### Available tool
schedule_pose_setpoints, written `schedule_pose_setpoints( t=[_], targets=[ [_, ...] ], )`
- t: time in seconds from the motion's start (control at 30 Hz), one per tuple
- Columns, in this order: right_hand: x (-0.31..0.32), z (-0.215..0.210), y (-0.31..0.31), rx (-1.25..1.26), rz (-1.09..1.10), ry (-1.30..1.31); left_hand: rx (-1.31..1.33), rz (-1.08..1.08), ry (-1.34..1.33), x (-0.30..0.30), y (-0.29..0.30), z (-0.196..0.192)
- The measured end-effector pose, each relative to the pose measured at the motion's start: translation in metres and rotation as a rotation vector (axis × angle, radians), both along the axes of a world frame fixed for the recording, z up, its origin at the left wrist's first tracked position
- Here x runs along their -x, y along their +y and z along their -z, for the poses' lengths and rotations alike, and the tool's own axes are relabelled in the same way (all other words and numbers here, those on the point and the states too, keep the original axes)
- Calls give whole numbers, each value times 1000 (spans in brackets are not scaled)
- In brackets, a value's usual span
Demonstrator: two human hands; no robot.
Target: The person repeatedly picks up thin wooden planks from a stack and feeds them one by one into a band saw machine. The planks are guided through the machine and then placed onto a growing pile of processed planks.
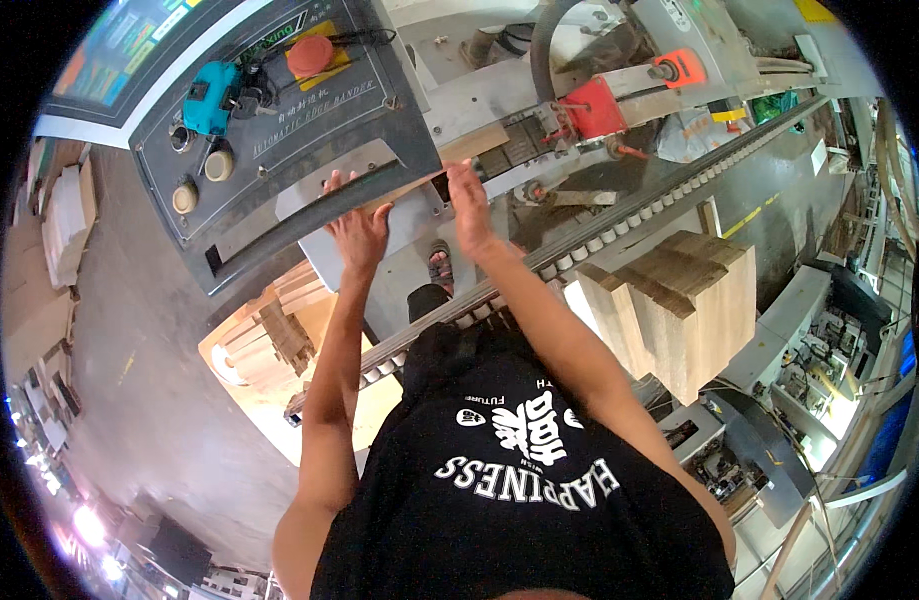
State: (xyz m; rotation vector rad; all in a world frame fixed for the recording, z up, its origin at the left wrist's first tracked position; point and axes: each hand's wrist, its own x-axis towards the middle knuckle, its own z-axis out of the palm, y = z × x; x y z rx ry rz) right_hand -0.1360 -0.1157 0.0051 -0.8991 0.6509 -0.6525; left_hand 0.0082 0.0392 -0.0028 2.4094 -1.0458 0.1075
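My left hand (361,235) reaches in at the lower edge of a dark grey control panel (319,160), its fingers spread and the thumb pointing right. The panel's dark rim crosses in front of part of those fingers. A narrow light-brown wooden strip (411,187) shows between my two hands, mostly hidden under the panel's corner. At the strip's right end is my right hand (469,208), fingers stretched upward, not wrapped around anything. Whether its fingertips press on the strip I cannot tell.
A red push button (310,56), a teal device (211,98) and pale knobs (219,165) sit on the panel. A roller rail (619,220) runs diagonally below my right forearm. Stacked wooden boards (679,305) stand right; more wood pieces (279,325) lie at left.
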Motion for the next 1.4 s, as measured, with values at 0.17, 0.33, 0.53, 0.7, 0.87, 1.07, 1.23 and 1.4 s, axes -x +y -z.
schedule_pose_setpoints(
  t=[0.17,0.33,0.53,0.7,0.87,1.07,1.23,1.4],
  targets=[
    [16,13,-43,187,43,80,-28,36,69,18,-42,7],
    [25,3,-86,28,141,143,-27,58,21,33,-88,16],
    [71,-32,-117,139,67,185,-8,127,29,64,-151,-10],
    [167,-97,-71,440,-112,503,13,186,-134,74,-192,-10],
    [306,-134,-41,885,-145,1125,-22,179,-109,77,-230,-29],
    [444,-95,2,905,-234,1631,66,248,-161,89,-210,-15],
    [462,-76,2,583,-310,1765,126,384,39,142,-139,-28],
    [455,-99,-1,831,-183,1768,119,502,209,196,-89,-55]
  ],
)
